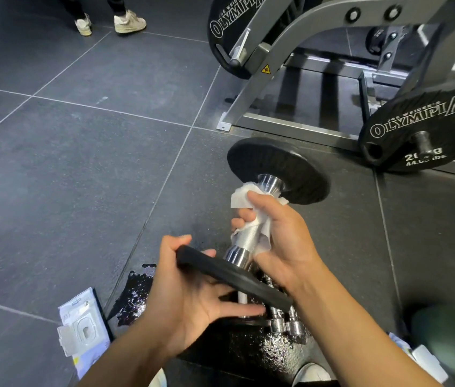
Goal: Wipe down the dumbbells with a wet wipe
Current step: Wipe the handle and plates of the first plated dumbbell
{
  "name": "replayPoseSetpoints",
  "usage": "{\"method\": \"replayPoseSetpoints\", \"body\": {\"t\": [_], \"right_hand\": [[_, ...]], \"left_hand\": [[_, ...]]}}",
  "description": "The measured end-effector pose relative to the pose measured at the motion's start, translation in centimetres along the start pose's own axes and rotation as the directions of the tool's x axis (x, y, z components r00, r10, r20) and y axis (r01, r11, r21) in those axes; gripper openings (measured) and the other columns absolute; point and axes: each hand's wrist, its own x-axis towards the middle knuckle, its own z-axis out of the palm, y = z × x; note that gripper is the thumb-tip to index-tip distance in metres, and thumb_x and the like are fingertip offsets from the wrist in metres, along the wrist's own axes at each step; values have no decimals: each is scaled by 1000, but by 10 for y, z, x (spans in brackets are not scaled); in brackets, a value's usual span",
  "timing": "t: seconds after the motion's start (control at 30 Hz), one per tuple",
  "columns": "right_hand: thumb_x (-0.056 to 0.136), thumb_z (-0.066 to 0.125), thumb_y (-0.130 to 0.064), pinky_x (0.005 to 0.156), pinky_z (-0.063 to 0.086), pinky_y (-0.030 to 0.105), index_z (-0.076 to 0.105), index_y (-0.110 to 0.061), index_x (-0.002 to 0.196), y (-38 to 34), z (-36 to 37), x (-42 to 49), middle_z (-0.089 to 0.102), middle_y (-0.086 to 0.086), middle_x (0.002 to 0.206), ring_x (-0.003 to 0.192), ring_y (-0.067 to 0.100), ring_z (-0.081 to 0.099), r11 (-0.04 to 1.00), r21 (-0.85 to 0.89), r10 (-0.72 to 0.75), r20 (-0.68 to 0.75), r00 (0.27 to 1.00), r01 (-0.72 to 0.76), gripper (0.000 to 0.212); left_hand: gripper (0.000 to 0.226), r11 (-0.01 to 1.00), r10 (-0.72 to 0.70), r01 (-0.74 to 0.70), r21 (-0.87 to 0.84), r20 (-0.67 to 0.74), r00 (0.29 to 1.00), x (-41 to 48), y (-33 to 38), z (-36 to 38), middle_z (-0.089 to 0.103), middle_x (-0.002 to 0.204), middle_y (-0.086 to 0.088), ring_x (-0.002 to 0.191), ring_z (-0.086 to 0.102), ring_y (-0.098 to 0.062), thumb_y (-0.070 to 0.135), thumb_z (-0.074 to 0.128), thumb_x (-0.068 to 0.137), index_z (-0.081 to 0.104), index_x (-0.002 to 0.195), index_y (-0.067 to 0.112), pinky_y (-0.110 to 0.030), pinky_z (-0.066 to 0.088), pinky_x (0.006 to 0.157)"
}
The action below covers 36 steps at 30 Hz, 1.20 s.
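- Two grips hold one dumbbell (276, 163).
- My left grip (193, 291) clamps its near plate (229, 270).
- My right grip (285, 241) clamps the wet wipe (241, 196) round the handle (244, 240).

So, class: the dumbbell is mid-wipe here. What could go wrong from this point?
1. The left hand grips the dumbbell only by its near plate; it might slip onto the chrome bars below.
2. The right hand wraps a wet wipe round the handle; dampness could loosen that grip.
3. The glistening patch on the floor could be slippery.
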Motion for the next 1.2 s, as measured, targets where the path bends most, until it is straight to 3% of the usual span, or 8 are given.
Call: {"method": "replayPoseSetpoints", "body": {"t": [0.13, 0.27, 0.37, 0.5, 0.67, 0.9, 1.0, 1.2], "right_hand": [[100, 63, -10, 64, 47, 32, 57, -14, 103, -3, -2, 4, 50, 6, 68, 65, 20, 49, 992, -44, -118, -79, 990, 115, 7], [94, 71, -12, 67, 45, 34, 59, -13, 105, -1, -1, 5, 51, 5, 65, 64, 19, 50, 981, 136, -108, -191, 976, 136, 17], [78, 82, -14, 57, 46, 31, 63, -11, 104, -3, 1, 6, 52, 1, 60, 56, 16, 48, 973, 157, -133, -231, 964, 171, 32], [83, 79, -3, 42, 38, 22, 63, -10, 82, -9, -3, -2, 48, -1, 50, 45, 12, 46, 980, -51, -194, -2, 981, 193, 18], [84, 68, 6, 48, 39, 25, 66, -9, 78, -10, -4, -9, 42, 1, 53, 41, 6, 38, 971, -101, -182, 273, 945, 217, 17], [87, 75, -3, 60, 55, 25, 69, -11, 87, 0, 1, -3, 67, 1, 71, 61, 11, 62, 940, -201, -305, -136, 943, 275, 10], [92, 71, -2, 102, 55, 45, 71, -7, 109, 5, 3, 0, 72, 7, 102, 95, 20, 66, 950, -113, -311, -277, 909, 290, 17], [97, 65, -3, 62, 52, 27, 62, -6, 104, 12, 11, -2, 61, 7, 77, 66, 14, 60, 972, -139, -215, -223, 951, 187, 9]], "left_hand": [[76, 584, 614, -445, 680, -11, 790, -8, -24, -2, 60, 126, -8, 94, 68, 2, 24, 69, 59, 45, 129, 38, -16, 58, 70], [101, 158, 738, -501, 851, 235, 633, -8, -44, 2, 20, 169, -5, 131, 36, 28, 7, 76, 63, 23, 145, 35, 4, 43, 88], [90, 584, 611, -459, 670, 9, 792, -9, -29, 14, 67, 118, -4, 81, 67, -2, -3, 62, 68, 44, 134, 55, -22, 57, 64], [62, 981, 137, -121, 149, -107, 985, 4, 1, -3, 67, 95, -9, 83, 66, -28, 3, 52, 54, 68, 112, 19, -43, 58, 80], [64, 984, -153, 160, 73, -99, 983, 5, 4, -12, 42, 98, -12, 96, 43, -34, 8, 70, 45, 43, 102, 19, -50, 42, 97], [49, 935, 149, -49, 352, -261, 954, 2, -8, -2, 64, 119, -43, 109, 70, -51, -5, 63, 74, 60, 122, -14, -66, 51, 105], [50, 849, 382, -210, 485, -290, 877, -1, -20, 9, 77, 106, -21, 95, 76, -32, -12, 67, 83, 65, 127, 10, -61, 57, 99], [97, 683, 536, -266, 680, -219, 815, 4, -28, 14, 75, 102, 17, 96, 74, -7, 8, 74, 75, 34, 148, 58, -48, 59, 96]]}}
